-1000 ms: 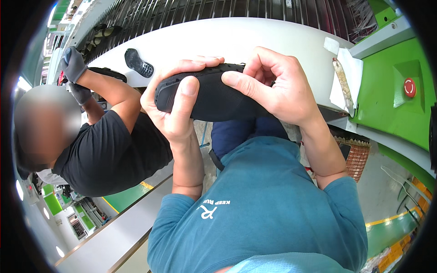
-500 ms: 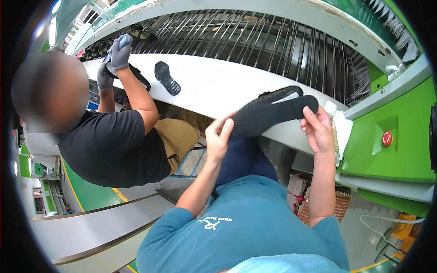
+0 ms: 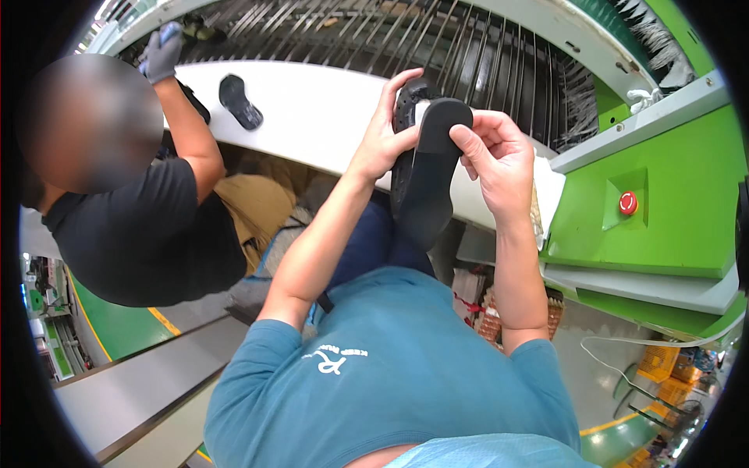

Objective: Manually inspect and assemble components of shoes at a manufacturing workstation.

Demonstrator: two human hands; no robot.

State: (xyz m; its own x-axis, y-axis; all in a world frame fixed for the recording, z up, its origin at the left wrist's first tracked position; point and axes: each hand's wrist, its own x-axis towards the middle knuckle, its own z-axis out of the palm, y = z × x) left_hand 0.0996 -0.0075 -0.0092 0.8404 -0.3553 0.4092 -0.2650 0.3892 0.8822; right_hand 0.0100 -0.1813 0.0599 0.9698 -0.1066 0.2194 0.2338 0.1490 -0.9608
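Note:
A black perforated shoe [image 3: 402,117] is upright in my left hand [image 3: 382,139], whose fingers reach round its far end while the thumb presses at the near side. Against the shoe lies a long flat black insole [image 3: 425,183], its rounded end up and its other end hanging down toward my lap. My right hand [image 3: 499,160] pinches the right edge of that rounded end between thumb and fingers. A pale strip shows between shoe and insole near the top. How far the two touch lower down is hidden.
A white ledge [image 3: 312,109] runs along a bed of metal rods [image 3: 343,35]; a black sole [image 3: 240,102] lies on it. At left, a co-worker's grey-gloved hand [image 3: 161,56] is raised. A green machine housing [image 3: 663,234] with a red button [image 3: 628,203] stands right.
Shoe and insole have swung from nearly level to upright. My left hand has shifted from the insole's left end up onto the shoe; the right still pinches the rounded end. The view has shifted right.

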